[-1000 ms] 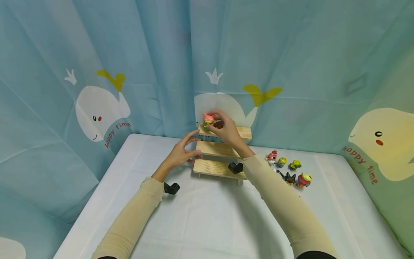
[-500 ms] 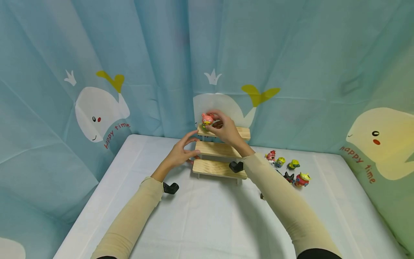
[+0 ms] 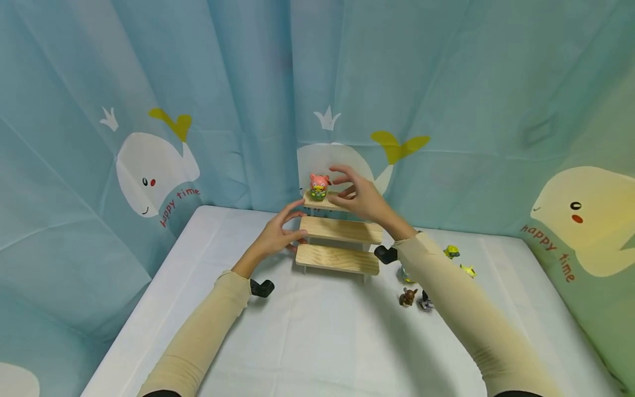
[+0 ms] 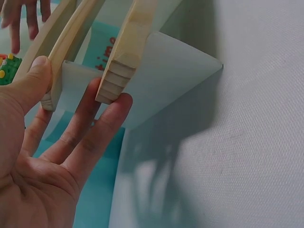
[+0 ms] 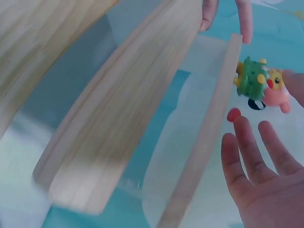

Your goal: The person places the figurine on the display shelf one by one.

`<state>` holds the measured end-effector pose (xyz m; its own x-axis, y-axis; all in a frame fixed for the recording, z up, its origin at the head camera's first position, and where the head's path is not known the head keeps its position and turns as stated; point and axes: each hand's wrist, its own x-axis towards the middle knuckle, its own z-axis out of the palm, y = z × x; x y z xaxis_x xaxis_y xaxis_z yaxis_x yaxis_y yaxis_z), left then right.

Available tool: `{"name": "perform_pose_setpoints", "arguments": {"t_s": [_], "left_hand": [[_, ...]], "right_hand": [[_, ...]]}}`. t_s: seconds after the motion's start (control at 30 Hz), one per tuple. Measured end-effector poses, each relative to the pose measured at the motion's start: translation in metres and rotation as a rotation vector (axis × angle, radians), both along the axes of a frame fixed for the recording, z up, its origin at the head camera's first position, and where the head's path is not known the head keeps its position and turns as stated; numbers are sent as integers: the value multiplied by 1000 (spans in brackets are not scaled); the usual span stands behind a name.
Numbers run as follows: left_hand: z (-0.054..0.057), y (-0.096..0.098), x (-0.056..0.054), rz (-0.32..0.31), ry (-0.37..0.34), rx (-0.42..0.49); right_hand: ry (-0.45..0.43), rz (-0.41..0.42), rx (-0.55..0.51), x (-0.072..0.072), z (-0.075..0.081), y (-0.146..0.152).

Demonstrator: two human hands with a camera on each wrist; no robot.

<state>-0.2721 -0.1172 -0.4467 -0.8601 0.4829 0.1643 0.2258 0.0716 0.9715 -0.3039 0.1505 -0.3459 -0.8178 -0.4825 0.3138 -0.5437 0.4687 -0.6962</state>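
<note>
Half a second ago the right hand [image 3: 364,199] was pinching the small pink-headed, green-bodied toy figurine [image 3: 318,187]; now it has let go and drawn off to the right. Its fingers are loosely curved and well parted, with nothing in their grasp. The thumb is just beside the figurine; whether it touches I cannot tell. The figurine stands upright on the left end of the top board [image 3: 322,205] of the three-tier light-wood shelf [image 3: 339,229] with pale side panels, the same spot as before.

The left hand [image 3: 272,237] has kept its place at the left side of the shelf. Its fingers are bent around the board ends: in the left wrist view the thumb presses one board and the fingertips touch the ends of two.

With the shift of the right arm, a small brown figurine [image 3: 408,298] now shows on the white-covered table [image 3: 317,331], while the beige right sleeve [image 3: 461,286] hides more of the other figurines there.
</note>
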Motion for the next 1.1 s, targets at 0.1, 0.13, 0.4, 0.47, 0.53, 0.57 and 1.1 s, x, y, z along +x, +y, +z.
{"name": "perform_pose_setpoints", "arguments": {"t_s": [0.1, 0.13, 0.4, 0.47, 0.53, 0.57, 1.1], "left_hand": [[-9, -1, -6, 6, -7, -1], [-12, -1, -8, 8, -6, -3], [-16, -2, -10, 32, 27, -29], [-16, -2, -9, 36, 30, -33], [-16, -2, -9, 35, 26, -31], [-16, -2, -9, 34, 26, -30], [9, 1, 5, 9, -30, 9]], "right_hand": [[4, -4, 38, 9, 5, 10], [7, -2, 47, 11, 6, 13], [5, 35, 73, 37, 6, 46], [10, 40, 74, 46, 5, 54], [27, 44, 75, 54, 3, 63], [36, 45, 74, 58, 3, 67], [163, -55, 95, 130, -5, 126]]}}
